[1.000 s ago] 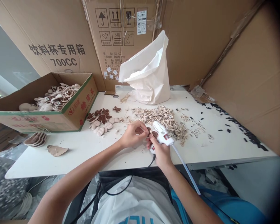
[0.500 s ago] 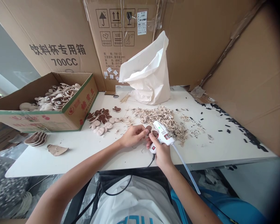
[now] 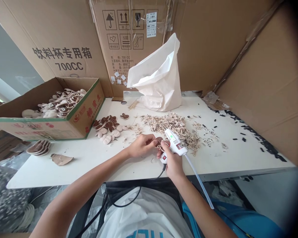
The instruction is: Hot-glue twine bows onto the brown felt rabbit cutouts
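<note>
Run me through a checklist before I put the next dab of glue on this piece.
1. Grip: right hand wraps the glue gun: ok.
2. Part: left hand pinches the brown piece at the nozzle: ok.
3. Power: a green light shows on the gun: ok.
4. Feed: glue stick pokes out the back: ok.
5. Burn risk: the nozzle tip is hidden among the fingers: cannot tell.
6. Cord hangs free off the table edge: ok.
</note>
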`<state>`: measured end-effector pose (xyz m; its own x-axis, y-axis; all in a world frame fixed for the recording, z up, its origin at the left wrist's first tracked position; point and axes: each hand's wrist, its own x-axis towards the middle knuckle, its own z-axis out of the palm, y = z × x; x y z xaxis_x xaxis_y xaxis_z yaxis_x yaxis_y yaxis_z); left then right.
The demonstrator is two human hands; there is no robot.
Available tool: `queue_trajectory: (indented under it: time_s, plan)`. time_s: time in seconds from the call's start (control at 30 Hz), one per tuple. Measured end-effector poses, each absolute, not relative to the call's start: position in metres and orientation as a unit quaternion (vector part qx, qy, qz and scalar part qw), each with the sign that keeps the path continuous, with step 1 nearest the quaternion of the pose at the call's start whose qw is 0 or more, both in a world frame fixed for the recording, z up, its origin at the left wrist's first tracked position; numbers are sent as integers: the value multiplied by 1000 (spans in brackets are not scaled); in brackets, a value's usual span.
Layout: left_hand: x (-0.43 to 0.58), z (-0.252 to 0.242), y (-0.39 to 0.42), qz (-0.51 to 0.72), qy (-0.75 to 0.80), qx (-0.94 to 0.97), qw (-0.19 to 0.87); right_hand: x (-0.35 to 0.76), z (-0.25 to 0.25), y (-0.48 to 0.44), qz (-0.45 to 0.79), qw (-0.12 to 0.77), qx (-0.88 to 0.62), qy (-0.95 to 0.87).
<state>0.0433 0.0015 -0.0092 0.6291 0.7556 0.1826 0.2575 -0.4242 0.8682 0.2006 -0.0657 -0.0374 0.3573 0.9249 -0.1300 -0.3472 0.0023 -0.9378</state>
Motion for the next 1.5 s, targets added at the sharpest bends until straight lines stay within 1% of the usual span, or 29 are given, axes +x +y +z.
queue_trajectory:
  time_s: [0.17, 0.27, 0.43, 0.57, 0.67, 0.77, 0.97, 1.2, 1.33, 1.5]
  plan:
    - [46, -10, 1, 313, 332, 801, 388, 199, -35, -66, 494, 656, -497, -280]
    - [46, -12, 2, 329, 331, 799, 379, 200, -36, -66, 509, 650, -486, -286]
    - [44, -13, 5, 348, 339, 779, 397, 201, -38, -64, 505, 640, -494, -302]
    - [41, -9, 5, 356, 338, 758, 430, 201, -41, -64, 493, 655, -488, -298]
    - [39, -5, 5, 347, 331, 760, 438, 200, -40, -64, 487, 664, -490, -286]
    - [39, -4, 5, 335, 323, 777, 424, 200, -40, -64, 490, 665, -491, -279]
    - [38, -7, 7, 347, 330, 770, 422, 202, -39, -66, 516, 656, -468, -290]
    - [37, -4, 5, 319, 294, 791, 431, 201, -38, -67, 536, 657, -454, -275]
    - [37, 0, 3, 322, 298, 793, 422, 200, -41, -66, 519, 658, -477, -265]
    - [37, -2, 3, 294, 302, 786, 451, 199, -42, -65, 502, 668, -485, -259]
